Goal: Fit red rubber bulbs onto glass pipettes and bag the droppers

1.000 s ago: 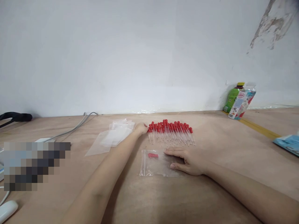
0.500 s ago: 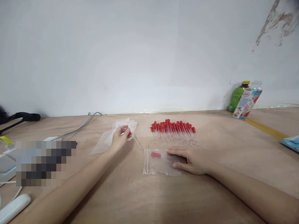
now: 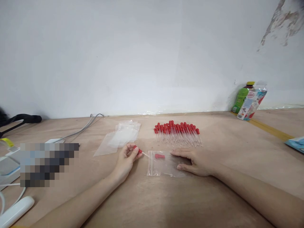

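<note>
Pinched in my left hand is a dropper with a red bulb; its thin clear tube points right, the tip at the mouth of a clear zip bag. Whether the tip is inside the bag I cannot tell. Inside the bag lies another dropper with a red bulb, its tube partly under my fingers. My right hand rests flat on the bag's right end, thumb and fingers apart. Just behind the bag is a pile of red-bulbed droppers, bulbs toward the wall.
Several flat clear bags lie overlapped behind my left hand. A bottle with a green label and a printed clear bottle stand by the wall. Left are a grey cable and a white device. A blue packet lies far right.
My left hand has come nearer and to the right, away from the stacked bags, bringing the dropper to the zip bag's mouth. My right hand stays on the bag.
</note>
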`<state>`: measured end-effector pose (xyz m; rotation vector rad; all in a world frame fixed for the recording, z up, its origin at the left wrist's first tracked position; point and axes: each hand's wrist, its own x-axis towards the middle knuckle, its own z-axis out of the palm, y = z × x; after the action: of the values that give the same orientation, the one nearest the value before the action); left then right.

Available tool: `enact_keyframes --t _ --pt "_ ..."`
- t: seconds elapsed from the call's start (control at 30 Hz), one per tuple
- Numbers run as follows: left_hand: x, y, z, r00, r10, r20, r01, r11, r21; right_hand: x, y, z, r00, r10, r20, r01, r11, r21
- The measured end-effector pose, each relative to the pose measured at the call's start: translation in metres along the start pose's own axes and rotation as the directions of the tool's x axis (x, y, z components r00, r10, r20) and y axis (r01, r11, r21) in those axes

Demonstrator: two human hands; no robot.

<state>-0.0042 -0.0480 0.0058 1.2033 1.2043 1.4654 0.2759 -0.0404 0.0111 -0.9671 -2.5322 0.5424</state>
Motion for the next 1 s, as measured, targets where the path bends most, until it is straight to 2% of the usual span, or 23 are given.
enact_keyframes --t 0.1,0.2,0.33,0.43,0.53,0.7,0.77,0.83,0.87,0.9,0.93,1.0 --pt "-0.004 0.000 -0.001 0.990 0.001 0.141 -0.023 0.988 0.155 0.000 -0.001 0.000 1.000 -0.007 0.002 0.007 1.000 -0.009" --pt "-0.005 0.000 -0.004 0.951 -0.028 0.307 -0.061 0.959 0.276 0.001 0.000 0.000 1.000 -0.007 0.010 0.007 1.000 -0.012" --pt "-0.004 0.000 -0.002 0.895 -0.076 0.439 -0.076 0.944 0.320 0.001 0.001 0.000 1.000 -0.008 0.004 0.008 1.000 0.001" --pt "-0.003 -0.002 0.004 0.872 -0.048 0.487 -0.109 0.951 0.290 0.001 0.000 0.001 1.000 -0.009 -0.001 0.009 1.000 -0.004" --pt "-0.002 -0.007 0.012 0.865 -0.011 0.502 -0.164 0.939 0.303 0.001 0.000 0.001 1.000 -0.016 -0.007 0.016 1.000 -0.013" --pt "0.003 -0.007 0.022 0.913 0.015 0.407 -0.221 0.857 0.465 0.001 0.003 0.003 0.999 -0.033 -0.011 0.033 0.999 0.005" --pt "0.011 -0.001 0.019 0.882 -0.049 0.468 -0.187 0.877 0.443 0.001 0.003 0.003 0.999 -0.033 -0.012 0.033 0.999 0.016" --pt "0.025 0.007 0.013 0.819 -0.165 0.550 -0.118 0.889 0.443 0.001 0.001 0.002 1.000 -0.025 -0.014 0.026 1.000 0.016" --pt "0.035 0.011 0.010 0.817 -0.205 0.539 -0.099 0.871 0.481 0.001 0.000 0.001 1.000 -0.022 -0.016 0.022 1.000 0.014" --pt "0.045 0.014 0.009 0.840 -0.232 0.491 -0.080 0.841 0.535 0.001 -0.001 0.001 1.000 -0.019 -0.016 0.019 1.000 0.011" --pt "0.057 0.016 0.009 0.891 -0.218 0.399 -0.059 0.815 0.577 0.001 -0.002 0.000 1.000 -0.017 -0.014 0.017 1.000 0.006" --pt "0.080 0.015 0.016 0.928 -0.189 0.321 -0.046 0.796 0.604 0.001 -0.004 -0.001 1.000 -0.009 -0.008 0.009 1.000 -0.006"
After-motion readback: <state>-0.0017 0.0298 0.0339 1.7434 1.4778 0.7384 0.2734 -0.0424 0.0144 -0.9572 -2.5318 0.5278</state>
